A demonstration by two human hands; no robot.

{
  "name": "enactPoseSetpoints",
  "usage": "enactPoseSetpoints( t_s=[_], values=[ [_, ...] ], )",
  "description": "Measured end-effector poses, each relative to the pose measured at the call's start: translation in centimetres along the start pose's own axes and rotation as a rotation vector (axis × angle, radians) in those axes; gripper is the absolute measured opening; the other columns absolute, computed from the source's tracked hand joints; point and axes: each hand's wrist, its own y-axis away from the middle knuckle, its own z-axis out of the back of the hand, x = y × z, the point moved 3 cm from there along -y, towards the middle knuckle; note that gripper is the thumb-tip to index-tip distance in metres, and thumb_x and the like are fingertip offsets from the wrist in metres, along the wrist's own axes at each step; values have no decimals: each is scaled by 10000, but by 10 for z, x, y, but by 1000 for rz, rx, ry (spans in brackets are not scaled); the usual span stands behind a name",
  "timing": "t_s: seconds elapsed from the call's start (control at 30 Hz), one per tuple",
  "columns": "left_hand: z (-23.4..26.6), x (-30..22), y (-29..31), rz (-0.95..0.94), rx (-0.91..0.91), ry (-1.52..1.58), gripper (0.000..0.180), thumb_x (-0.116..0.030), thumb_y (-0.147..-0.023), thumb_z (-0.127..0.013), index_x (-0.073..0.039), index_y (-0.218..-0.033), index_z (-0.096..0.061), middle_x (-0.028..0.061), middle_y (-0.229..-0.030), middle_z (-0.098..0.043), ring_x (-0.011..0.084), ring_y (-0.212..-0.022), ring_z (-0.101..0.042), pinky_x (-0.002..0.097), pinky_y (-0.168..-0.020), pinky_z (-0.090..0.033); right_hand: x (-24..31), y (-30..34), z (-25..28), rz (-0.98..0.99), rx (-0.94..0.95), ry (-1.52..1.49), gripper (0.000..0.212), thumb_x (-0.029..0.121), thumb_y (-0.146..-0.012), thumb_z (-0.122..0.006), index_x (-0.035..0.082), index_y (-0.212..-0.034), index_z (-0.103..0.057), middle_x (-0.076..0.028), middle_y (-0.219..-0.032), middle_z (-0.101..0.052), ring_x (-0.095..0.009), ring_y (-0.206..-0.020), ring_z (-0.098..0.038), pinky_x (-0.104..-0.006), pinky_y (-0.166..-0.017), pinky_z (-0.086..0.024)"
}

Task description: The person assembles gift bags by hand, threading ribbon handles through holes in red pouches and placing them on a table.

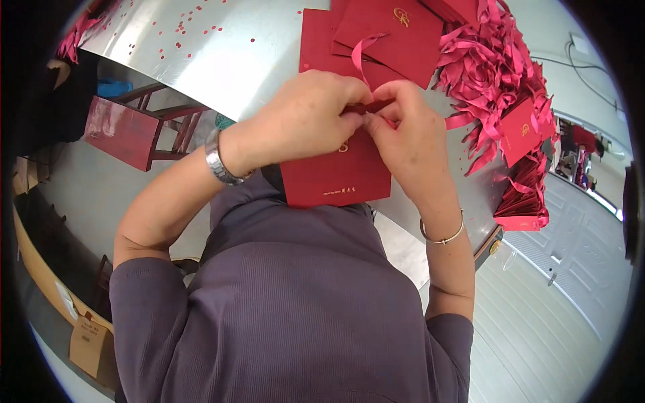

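Observation:
A flat red paper bag [336,178] with gold print lies in front of me, its lower end near my body. At its top edge my left hand [312,111] is closed, thumb and fingers pinching the bag. Close beside it, my right hand [411,138] is closed in a pinch where the pink ribbon [359,57] meets the bag. A loop of that ribbon rises above my fingers. The fingertips nearly touch, and they hide exactly how ribbon and bag meet.
More red bags [386,37] lie overlapping beyond my hands. To the right is a big heap of pink ribbons [484,60], with stacked bags [524,201] below it. Small red paper dots [180,28] are scattered on the metal table [232,60]. A red wooden stool [121,131] stands at left.

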Motion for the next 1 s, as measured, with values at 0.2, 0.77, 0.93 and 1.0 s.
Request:
enactPoseSetpoints(
  t_s=[0.2,0.77,0.93,1.0],
  values=[
    [10,17,-26,240,387,305,213,-125,-917,-564,5,-1028,-691,46,-839,-693,93,-786,-612,257,-731,-484,-5,7,-6,8,51,-101,244,75,-789,-707,32,-980,-561,-107,-720,-667,-311,-692,-657,-391,-676,-499],
    [23,29,-20,-88,-25,-237,85,-47,-840,-551,-17,-883,-619,204,-810,-642,410,-798,-616,453,-701,-499,-20,21,-23,6,51,69,455,203,-793,-722,65,-1175,-517,-118,-814,-681,-317,-740,-665,-423,-647,-507],
    [70,66,1,100,-327,-404,153,-113,-897,-548,-28,-979,-645,188,-786,-651,343,-716,-644,391,-662,-507,-17,19,-22,34,40,130,468,224,-798,-719,62,-1187,-516,-135,-823,-681,-332,-746,-665,-430,-648,-508],
    [69,68,10,157,-346,-293,205,-114,-877,-550,-61,-1043,-657,208,-844,-662,409,-796,-628,452,-707,-501,-15,18,-21,31,62,140,470,230,-798,-720,62,-1187,-517,-137,-821,-679,-330,-744,-665,-430,-649,-508]
  ],
)
